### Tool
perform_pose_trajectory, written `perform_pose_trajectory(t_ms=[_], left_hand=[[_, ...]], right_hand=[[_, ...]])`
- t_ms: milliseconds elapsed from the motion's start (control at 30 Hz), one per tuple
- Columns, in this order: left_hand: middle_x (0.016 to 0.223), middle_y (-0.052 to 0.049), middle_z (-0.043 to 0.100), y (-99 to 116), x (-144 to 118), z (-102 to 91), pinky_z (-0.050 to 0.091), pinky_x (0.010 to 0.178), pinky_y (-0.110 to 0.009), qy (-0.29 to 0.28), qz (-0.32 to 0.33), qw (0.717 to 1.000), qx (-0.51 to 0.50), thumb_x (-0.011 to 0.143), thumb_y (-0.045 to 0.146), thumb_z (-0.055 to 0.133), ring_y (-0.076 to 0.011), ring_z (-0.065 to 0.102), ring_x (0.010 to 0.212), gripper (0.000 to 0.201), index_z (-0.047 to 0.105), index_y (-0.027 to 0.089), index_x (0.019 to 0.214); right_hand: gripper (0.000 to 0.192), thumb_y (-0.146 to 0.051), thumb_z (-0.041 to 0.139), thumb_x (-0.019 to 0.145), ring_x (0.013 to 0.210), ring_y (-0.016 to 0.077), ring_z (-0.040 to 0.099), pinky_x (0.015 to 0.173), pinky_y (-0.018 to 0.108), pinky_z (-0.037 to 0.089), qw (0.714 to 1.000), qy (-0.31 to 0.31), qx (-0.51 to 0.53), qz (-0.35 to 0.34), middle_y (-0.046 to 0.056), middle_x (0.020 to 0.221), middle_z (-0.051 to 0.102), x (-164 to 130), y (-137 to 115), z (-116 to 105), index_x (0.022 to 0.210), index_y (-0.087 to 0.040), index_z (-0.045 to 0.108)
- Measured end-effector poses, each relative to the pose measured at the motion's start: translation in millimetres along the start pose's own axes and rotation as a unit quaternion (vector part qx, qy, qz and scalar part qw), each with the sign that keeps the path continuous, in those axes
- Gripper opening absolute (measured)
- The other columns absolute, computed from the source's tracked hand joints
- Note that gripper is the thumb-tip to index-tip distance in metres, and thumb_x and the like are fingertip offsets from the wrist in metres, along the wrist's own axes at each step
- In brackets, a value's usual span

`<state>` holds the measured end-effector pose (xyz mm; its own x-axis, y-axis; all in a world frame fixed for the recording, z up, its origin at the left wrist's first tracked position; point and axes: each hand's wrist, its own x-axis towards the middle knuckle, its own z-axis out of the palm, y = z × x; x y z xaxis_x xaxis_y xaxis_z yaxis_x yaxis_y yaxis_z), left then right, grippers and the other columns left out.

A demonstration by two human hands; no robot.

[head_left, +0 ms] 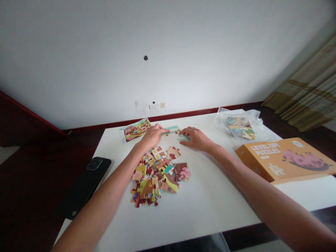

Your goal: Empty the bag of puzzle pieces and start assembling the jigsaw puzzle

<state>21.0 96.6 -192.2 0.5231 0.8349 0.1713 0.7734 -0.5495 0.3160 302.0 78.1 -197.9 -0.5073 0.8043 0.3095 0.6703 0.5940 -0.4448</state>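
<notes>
My left hand (152, 137) reaches over a heap of loose colourful puzzle pieces (157, 175) on the white table (210, 203) and pinches a pale green puzzle piece (172, 130) at the far side. My right hand (195, 139) lies next to it, fingers curled on another pale green piece (183, 138) pressed flat on the table. The two green pieces sit close together, almost touching.
A picture card (135, 130) lies at the far left of the table. A black phone (85, 183) lies at the left edge. An orange puzzle box (286, 159) stands at the right, a clear bag of pieces (240, 124) behind it. A curtain (309, 91) hangs right.
</notes>
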Motion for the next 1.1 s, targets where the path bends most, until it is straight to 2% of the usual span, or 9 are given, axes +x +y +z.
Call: perform_pose_trajectory(t_ms=[200, 300, 367, 500, 600, 767, 867, 967, 1100], left_hand=[[0.141, -0.007, 0.058, -0.3, 0.1, -2.0, 0.044, 0.113, -0.038, -0.032, 0.014, 0.999, 0.025, 0.098, 0.007, 0.038, -0.0233, 0.058, 0.127, 0.058, 0.065, 0.031, 0.142], [0.154, -0.007, 0.051, 1.5, -0.1, -16.2, 0.038, 0.119, -0.036, -0.075, 0.009, 0.997, 0.017, 0.096, 0.01, 0.043, -0.0228, 0.051, 0.139, 0.062, 0.051, 0.029, 0.155], [0.161, -0.007, 0.045, 7.0, -1.8, -33.0, 0.036, 0.121, -0.035, -0.115, -0.009, 0.993, 0.027, 0.098, 0.02, 0.049, -0.0235, 0.048, 0.144, 0.062, 0.043, 0.029, 0.159], [0.154, -0.009, 0.055, 29.9, -9.0, -69.8, 0.038, 0.119, -0.036, -0.2, -0.032, 0.977, 0.069, 0.098, 0.032, 0.055, -0.0261, 0.054, 0.139, 0.053, 0.055, 0.025, 0.15], [0.146, -0.007, 0.063, 48.9, -13.8, -82.2, 0.041, 0.116, -0.038, -0.226, -0.029, 0.971, 0.073, 0.095, 0.031, 0.059, -0.0269, 0.059, 0.133, 0.048, 0.062, 0.026, 0.143], [0.146, -0.005, 0.064, 66.0, -15.3, -70.0, 0.044, 0.109, -0.033, -0.264, 0.023, 0.963, 0.048, 0.09, 0.025, 0.064, -0.0249, 0.061, 0.13, 0.051, 0.062, 0.028, 0.141], [0.141, -0.006, 0.066, 70.1, -14.7, -60.9, 0.046, 0.102, -0.032, -0.269, 0.025, 0.961, 0.056, 0.088, 0.024, 0.066, -0.0252, 0.063, 0.124, 0.053, 0.061, 0.029, 0.14], [0.134, -0.007, 0.069, 73.6, -14.4, -57.8, 0.047, 0.095, -0.033, -0.269, 0.023, 0.961, 0.069, 0.085, 0.022, 0.068, -0.0258, 0.064, 0.118, 0.05, 0.063, 0.028, 0.134], [0.121, -0.005, 0.073, 79.8, -13.8, -54.6, 0.047, 0.083, -0.031, -0.258, 0.011, 0.964, 0.066, 0.087, 0.026, 0.067, -0.0246, 0.066, 0.106, 0.038, 0.065, 0.027, 0.126]], right_hand=[[0.02, -0.029, 0.068, 0.096, 0.095, 0.0214, 0.07, 0.088, 0.034, 0.054, 0.998, -0.003, 0.06, -0.035, 0.008, 0.112, 0.073, 0.9, -4.7, 1.3, 0.113, -0.023, 0.076], [0.022, -0.022, 0.059, 0.098, 0.096, 0.0223, 0.07, 0.089, 0.034, 0.053, 0.998, -0.005, 0.059, -0.032, 0.008, 0.11, 0.075, 1.3, -5.7, -0.2, 0.109, -0.022, 0.078], [0.027, -0.021, 0.054, 0.099, 0.094, 0.022, 0.071, 0.088, 0.032, 0.052, 0.998, 0.002, 0.066, -0.014, 0.008, 0.11, 0.077, 0.9, -4.5, -1.5, 0.113, -0.022, 0.078], [0.036, -0.024, 0.046, 0.102, 0.074, 0.0169, 0.067, 0.076, 0.027, 0.049, 0.995, 0.0, 0.093, 0.026, 0.004, 0.094, 0.078, -0.5, 1.3, -3.6, 0.122, -0.021, 0.076], [0.037, -0.026, 0.043, 0.102, 0.066, 0.0148, 0.062, 0.068, 0.026, 0.045, 0.992, 0.013, 0.121, 0.042, 0.002, 0.082, 0.074, -0.4, 9.3, -2.3, 0.121, -0.02, 0.075], [0.036, -0.029, 0.045, 0.1, 0.071, 0.0166, 0.064, 0.07, 0.027, 0.046, 0.986, 0.057, 0.139, 0.07, 0.003, 0.085, 0.075, 1.7, 22.1, 1.0, 0.116, -0.018, 0.075], [0.033, -0.03, 0.052, 0.097, 0.073, 0.0175, 0.064, 0.071, 0.028, 0.046, 0.991, 0.031, 0.112, 0.061, 0.004, 0.089, 0.076, 1.3, 19.9, -1.8, 0.115, -0.019, 0.077], [0.031, -0.029, 0.061, 0.092, 0.08, 0.0184, 0.064, 0.077, 0.029, 0.048, 0.996, -0.007, 0.087, 0.015, 0.006, 0.102, 0.077, -0.1, 13.2, -4.8, 0.117, -0.02, 0.078], [0.031, -0.027, 0.061, 0.093, 0.086, 0.0189, 0.065, 0.081, 0.029, 0.049, 0.996, 0.003, 0.092, 0.0, 0.007, 0.11, 0.076, -1.2, 10.9, -1.4, 0.118, -0.022, 0.078]])
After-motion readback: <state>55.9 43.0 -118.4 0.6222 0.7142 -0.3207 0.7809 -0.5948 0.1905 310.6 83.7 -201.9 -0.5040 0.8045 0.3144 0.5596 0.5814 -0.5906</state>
